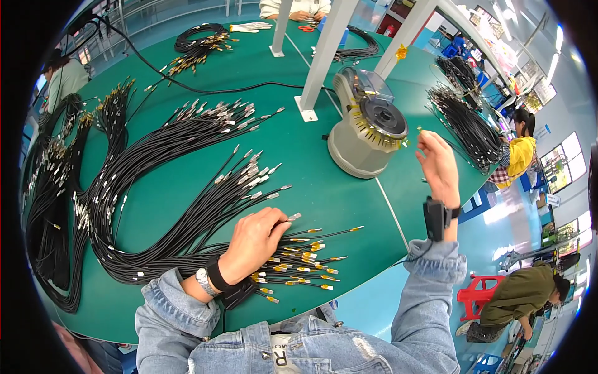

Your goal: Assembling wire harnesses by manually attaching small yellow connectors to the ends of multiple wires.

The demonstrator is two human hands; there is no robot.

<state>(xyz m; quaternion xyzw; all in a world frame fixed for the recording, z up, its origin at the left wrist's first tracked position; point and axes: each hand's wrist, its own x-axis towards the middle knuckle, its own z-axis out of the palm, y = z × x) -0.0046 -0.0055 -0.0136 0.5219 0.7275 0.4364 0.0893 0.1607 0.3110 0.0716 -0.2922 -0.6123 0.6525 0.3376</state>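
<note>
My left hand is closed in a pinch on a black cable, whose silvery connector sticks out past the fingertips. Under and beside that hand lies a bundle of black cables, with yellow pieces on many of their ends. My right hand is raised at the right of a grey round tape dispenser, with thumb and forefinger together. A small yellowish strip shows at its fingertips. Short yellow strips stand out around the dispenser's black wheel.
Large bundles of black cables spread over the left of the green table. Another bundle lies at the right edge. Grey metal posts rise behind the dispenser. A black cord crosses the far side. Several people sit or stand around.
</note>
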